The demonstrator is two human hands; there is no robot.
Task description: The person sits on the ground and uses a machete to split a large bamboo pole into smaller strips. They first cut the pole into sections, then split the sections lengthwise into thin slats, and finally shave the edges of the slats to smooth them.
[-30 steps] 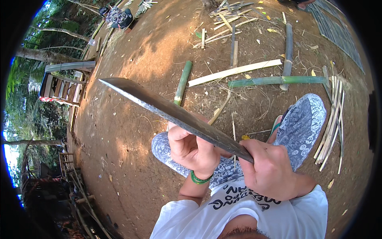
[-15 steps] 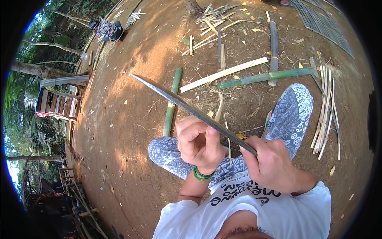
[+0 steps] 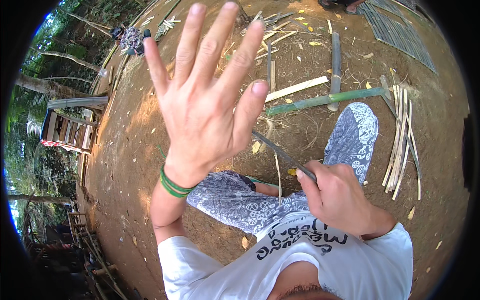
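Observation:
My left hand [image 3: 200, 107] is raised close to the camera, fingers spread wide and holding nothing, with green bands [image 3: 172, 186] round the wrist. Low at the right, my right hand [image 3: 342, 197] is wrapped round the near end of a long, dark machete [image 3: 281, 152]. Its blade points up and left over my lap, and the far part is hidden behind my left hand. Beyond my crossed legs, a green bamboo pole [image 3: 325, 102] lies across a darker bamboo pole [image 3: 336, 62]. A pale split bamboo strip [image 3: 302, 88] lies beside them.
Thin bamboo strips [image 3: 398, 142] lie bundled on the dirt to my right. More split pieces are scattered at the back near a tree trunk, and a slatted bamboo panel [image 3: 400, 36] lies at the far right. Another person [image 3: 132, 39] crouches far left; someone's feet [image 3: 345, 6] show at the top.
My left hand has left the blade, risen toward the camera and spread its fingers. The machete stays in my right hand. The view has shifted slightly.

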